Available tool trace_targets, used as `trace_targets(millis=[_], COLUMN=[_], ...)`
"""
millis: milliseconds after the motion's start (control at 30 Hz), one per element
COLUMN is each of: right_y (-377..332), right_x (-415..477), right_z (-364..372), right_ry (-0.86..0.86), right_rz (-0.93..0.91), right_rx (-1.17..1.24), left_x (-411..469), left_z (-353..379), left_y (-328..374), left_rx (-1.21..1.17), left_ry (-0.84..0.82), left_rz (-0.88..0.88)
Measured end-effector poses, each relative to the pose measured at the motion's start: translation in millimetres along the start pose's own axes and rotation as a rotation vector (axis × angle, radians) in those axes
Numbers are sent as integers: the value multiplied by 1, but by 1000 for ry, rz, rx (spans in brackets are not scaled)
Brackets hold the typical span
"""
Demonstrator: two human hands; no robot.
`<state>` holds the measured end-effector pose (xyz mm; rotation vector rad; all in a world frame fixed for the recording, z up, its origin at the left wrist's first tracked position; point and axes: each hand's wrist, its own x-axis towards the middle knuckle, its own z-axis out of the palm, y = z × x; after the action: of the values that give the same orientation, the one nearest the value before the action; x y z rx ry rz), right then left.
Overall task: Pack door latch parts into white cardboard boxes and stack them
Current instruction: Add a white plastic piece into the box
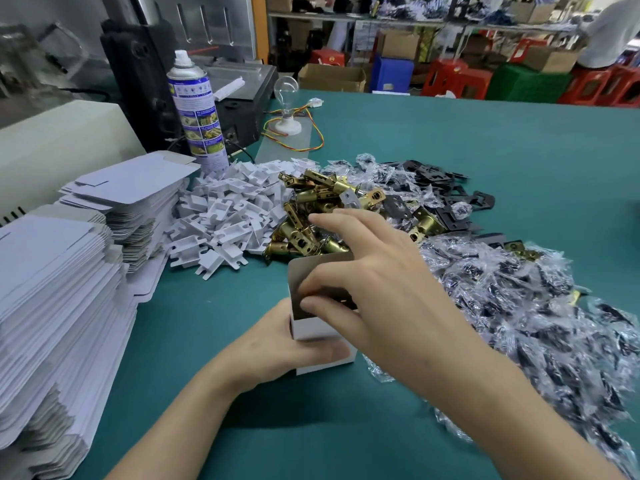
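Here, in the head view, the left hand (270, 348) is wrapping its thumb and fingers round the lower part of an open white box (318, 330), which is standing upright on the green table (485, 150) near the frame's centre. The right hand (381, 282) is hovering over the box mouth with fingers spread and lightly bent, thumb and one fingertip reaching inside; whether they are pinching anything cannot be told. Brass latches (301, 233) are lying at twelve o'clock from the box, white plastic pieces (225, 209) at eleven, bagged parts (519, 299) at three, flat carton blanks (52, 289) at nine.
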<state>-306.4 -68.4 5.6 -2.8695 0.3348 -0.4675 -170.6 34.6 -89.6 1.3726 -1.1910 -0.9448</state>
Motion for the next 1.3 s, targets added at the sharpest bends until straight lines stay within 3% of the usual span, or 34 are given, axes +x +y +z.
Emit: trace_targets(millis=[133,267,433,533,633,800,1300], right_y=[22,88,196,232,244,241,238], right_x=[-3,14,44,49,50,55,48], right_z=[-7,-25,-24,-13,-3,4,17], right_ry=[265,455,43,-115,-188,-167,81], right_rz=[39,253,730,845,856,817,827], right_rx=[244,155,-69,-239,-336,-309,-161], left_x=[1,-1,0,0,0,0,0], left_z=[0,0,-2,-1,-1,-1,0], left_y=[-7,-13,-16,-15,-13,-12,-10], left_rx=[-54,-93,-107,-114,-102,-87,-54], left_ry=[7,6,-7,-10,-17,-26,-20], left_rz=[-70,-138,-148,-150,-146,-139,-157])
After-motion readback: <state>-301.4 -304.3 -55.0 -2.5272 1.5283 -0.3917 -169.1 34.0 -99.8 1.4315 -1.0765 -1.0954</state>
